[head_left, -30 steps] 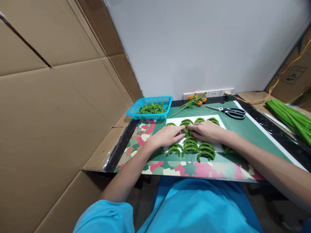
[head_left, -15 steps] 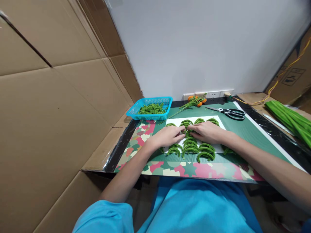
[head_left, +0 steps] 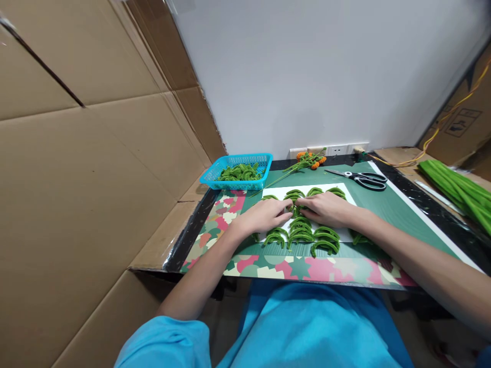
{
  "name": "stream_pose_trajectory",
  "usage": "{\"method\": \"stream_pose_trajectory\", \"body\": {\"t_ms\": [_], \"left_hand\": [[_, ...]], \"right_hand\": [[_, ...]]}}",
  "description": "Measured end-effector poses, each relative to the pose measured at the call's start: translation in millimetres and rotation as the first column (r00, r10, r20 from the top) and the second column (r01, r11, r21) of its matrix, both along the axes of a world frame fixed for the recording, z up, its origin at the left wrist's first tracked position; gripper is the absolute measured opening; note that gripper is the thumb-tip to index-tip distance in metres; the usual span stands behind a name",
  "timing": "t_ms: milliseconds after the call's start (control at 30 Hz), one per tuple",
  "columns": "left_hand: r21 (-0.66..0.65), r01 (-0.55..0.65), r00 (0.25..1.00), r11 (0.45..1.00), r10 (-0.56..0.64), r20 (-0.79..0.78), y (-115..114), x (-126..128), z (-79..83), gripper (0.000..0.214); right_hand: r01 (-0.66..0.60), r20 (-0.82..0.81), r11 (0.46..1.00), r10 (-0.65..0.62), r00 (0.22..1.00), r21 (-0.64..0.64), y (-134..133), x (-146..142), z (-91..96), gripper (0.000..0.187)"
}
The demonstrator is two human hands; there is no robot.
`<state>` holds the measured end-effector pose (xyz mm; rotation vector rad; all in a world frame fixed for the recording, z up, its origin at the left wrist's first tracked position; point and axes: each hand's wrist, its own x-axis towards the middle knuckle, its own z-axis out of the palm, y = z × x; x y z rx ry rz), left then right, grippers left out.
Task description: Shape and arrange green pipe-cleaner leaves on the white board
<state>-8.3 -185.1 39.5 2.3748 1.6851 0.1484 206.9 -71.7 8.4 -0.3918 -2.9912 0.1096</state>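
Curved green pipe cleaner pieces (head_left: 301,236) lie in small stacked groups on a white sheet (head_left: 279,192) and over its near edge. My left hand (head_left: 270,212) is closed, its fingertips at a bent green pipe cleaner (head_left: 294,210) near the sheet's middle. From the other side my right hand (head_left: 326,208) meets it, thumb and fingers pinched at the same piece. The two hands' fingertips almost touch. Between them the piece is partly hidden, and the hands cover some of the groups behind.
At the back left stands a blue basket (head_left: 267,171) of green pieces. Orange flowers with green stems (head_left: 307,161) lie by the wall sockets. Black-handled scissors (head_left: 366,179) rest right of them. A bundle of long green pipe cleaners (head_left: 456,186) lies far right. Cardboard (head_left: 95,179) walls the left side.
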Motion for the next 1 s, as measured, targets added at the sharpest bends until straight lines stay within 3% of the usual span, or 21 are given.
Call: {"method": "stream_pose_trajectory", "body": {"t_ms": [1000], "left_hand": [[-0.017,0.010,1.000,1.000,-0.011,-0.026,-0.9,-0.5,-0.7,0.025]], "right_hand": [[0.009,0.005,1.000,-0.009,1.000,-0.013,-0.8,0.0,-0.3,0.026]]}}
